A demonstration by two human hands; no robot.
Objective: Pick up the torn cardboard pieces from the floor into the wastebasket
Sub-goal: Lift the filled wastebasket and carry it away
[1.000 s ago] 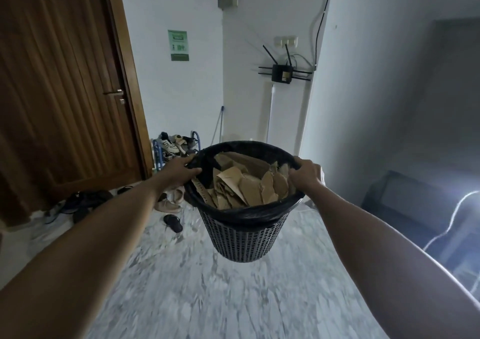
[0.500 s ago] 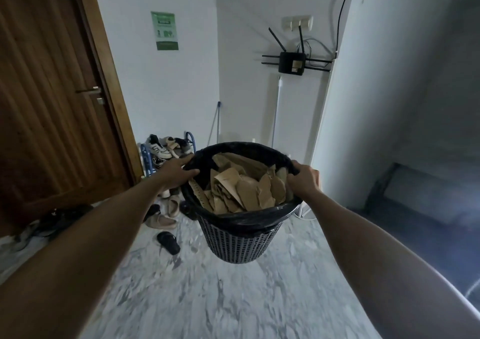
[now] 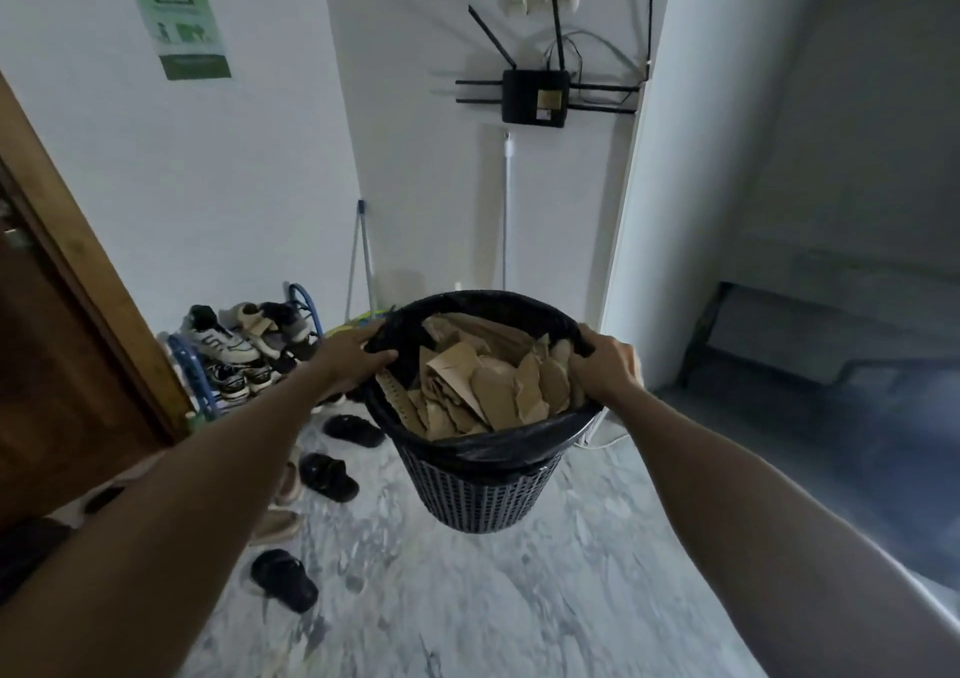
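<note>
Both arms are stretched out in front of the person, holding the wastebasket (image 3: 480,490) up in the air, clear of the floor (image 3: 519,599). The left hand (image 3: 349,360) grips the rim on its left side, fingers curled over the edge and onto the black liner (image 3: 498,446). The right hand (image 3: 605,370) grips the rim on the opposite side, thumb over the top of it. So both hands are closed around the basket, one each side.

The basket is a dark mesh-walled one, with the liner folded over the rim. The cardboard pieces (image 3: 493,386) are all inside, a heap of torn brown scraps piled up close to the rim and leaning on each other. No scraps show on the bit of marbled floor that's in view.

Other stuff around: a shoe rack (image 3: 192,371) with sneakers (image 3: 223,339) on it stands to the left by the wooden door (image 3: 57,365), and a few dark sandals (image 3: 327,475) lie loose on the floor under the left forearm. A black router (image 3: 534,98) with antennas is mounted on the white wall straight ahead, a green poster (image 3: 179,23) hangs further left, and a thin pole (image 3: 506,210) leans against the wall behind the basket. The right side of the room is dim and blurry, hard to make out.
</note>
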